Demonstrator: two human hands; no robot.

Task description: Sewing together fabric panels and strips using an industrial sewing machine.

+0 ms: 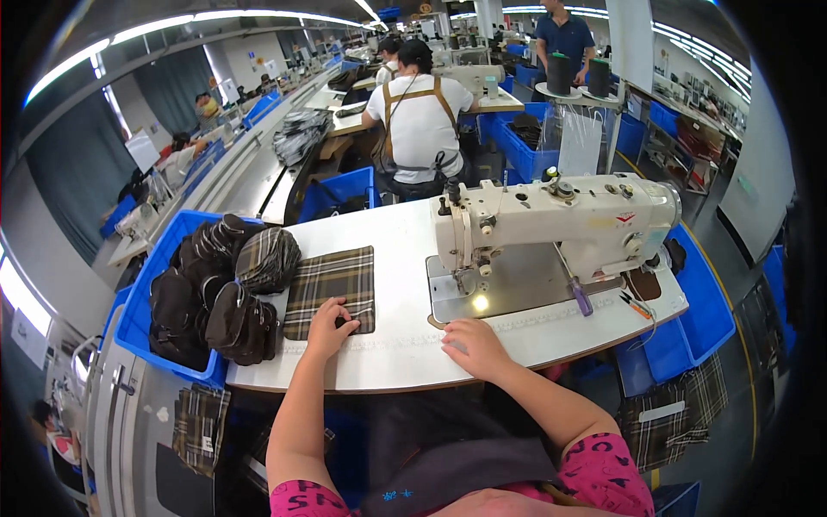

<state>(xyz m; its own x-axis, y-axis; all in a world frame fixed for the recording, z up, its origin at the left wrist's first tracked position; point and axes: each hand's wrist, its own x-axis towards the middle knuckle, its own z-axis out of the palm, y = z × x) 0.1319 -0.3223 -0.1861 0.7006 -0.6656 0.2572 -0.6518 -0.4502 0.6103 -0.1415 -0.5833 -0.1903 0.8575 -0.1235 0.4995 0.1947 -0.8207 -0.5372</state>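
Observation:
A flat brown, black and white plaid fabric panel (338, 280) with rounded corners lies on the white sewing table (392, 280). My left hand (330, 329) rests on its near edge, fingers apart and slightly bent, pressing nothing between them. To the right, my right hand (476, 348) lies loosely on the tabletop, fingers a little curled and holding nothing. Just beyond it stands a cream industrial sewing machine (551, 215), its lamp lighting the metal bed plate (508, 289) below the needle area.
Dark zipped pouches (245, 323) and a plaid bundle (267, 260) fill the left side by a blue bin (138, 323). A purple-handled screwdriver (580, 295) and orange-handled snips (637, 308) lie right. Another person (422, 125) sits ahead; blue bins (702, 332) flank the table.

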